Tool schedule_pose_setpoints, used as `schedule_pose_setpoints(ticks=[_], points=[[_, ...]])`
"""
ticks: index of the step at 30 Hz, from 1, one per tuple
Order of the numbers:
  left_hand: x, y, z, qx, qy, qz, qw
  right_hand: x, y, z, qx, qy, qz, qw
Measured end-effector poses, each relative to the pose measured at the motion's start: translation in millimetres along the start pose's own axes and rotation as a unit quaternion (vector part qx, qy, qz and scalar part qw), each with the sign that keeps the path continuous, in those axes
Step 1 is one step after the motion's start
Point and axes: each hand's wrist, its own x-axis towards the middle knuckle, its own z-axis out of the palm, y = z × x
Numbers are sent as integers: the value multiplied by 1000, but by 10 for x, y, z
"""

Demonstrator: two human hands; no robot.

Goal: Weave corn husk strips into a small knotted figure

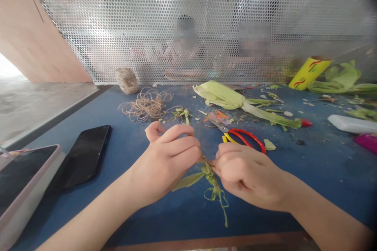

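Between my two hands is a small knotted figure of green husk strips (211,178), with a leaf-like strip to its left and thin curled ends hanging below. My left hand (169,160) is closed at its upper end, thumb and fingertips pinched together. My right hand (246,170) pinches the same end from the other side, fingers curled in. What exactly lies between the fingertips is partly hidden. Just beyond my right hand lie red-handled scissors (247,137), blades pointing away to the left. Another small knotted green husk piece (182,114) rests beyond my left hand.
A tangle of twine (145,104) and a twine roll (126,80) lie at the back left. A black phone (85,157) and a pink-edged device (28,180) are at left. Corn husk (220,94), a yellow tube (309,72) and a white bottle (350,124) lie beyond. Perforated metal closes the back.
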Motion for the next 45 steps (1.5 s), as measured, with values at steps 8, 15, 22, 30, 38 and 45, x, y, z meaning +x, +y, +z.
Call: schedule_pose_setpoints(ticks=[8, 15, 22, 30, 38, 45], points=[[12, -69, 34, 23, 32, 22, 999, 9, 101, -29, 39, 68, 110, 991], [-6, -110, 86, 97, 62, 149, 982, 102, 115, -111, 54, 51, 224, 972], [13, -107, 7, 63, 75, 102, 990, 68, 163, -128, 135, 62, 307, 940], [2, -134, -2, 14, 66, -14, 998, 76, 204, -82, 298, 16, 377, 877], [22, -80, 17, 103, 112, -40, 988, 93, 141, 27, 195, 111, 342, 912], [32, 20, 101, 91, 161, -24, 982, 87, 96, 108, 187, 134, 332, 915]])
